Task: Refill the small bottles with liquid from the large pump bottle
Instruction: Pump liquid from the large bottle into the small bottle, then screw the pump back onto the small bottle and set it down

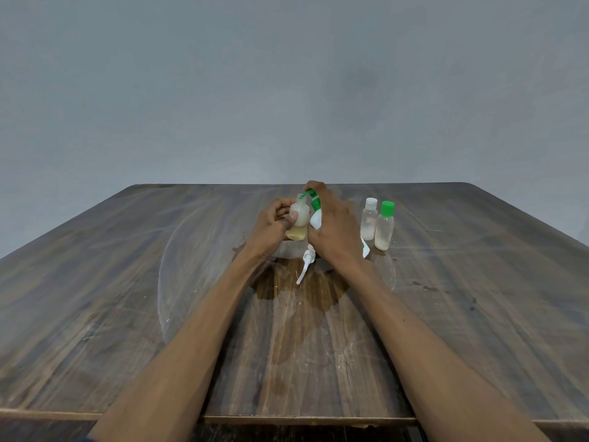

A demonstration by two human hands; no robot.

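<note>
Green-nozzled, the large pump bottle point(315, 215) is dispensing into a small bottle point(299, 213) mid-tabletop point(127, 282). Left hand point(271, 228) is gripping that bottle; right hand's point(334, 228) grip is wrapping the pump. Right of the pump, two capped bottles point(377, 228) are standing partly filled, seemingly done.

large pump bottle point(315, 218) mostly hidden behind right hand point(331, 228) — forearms cut off
</note>
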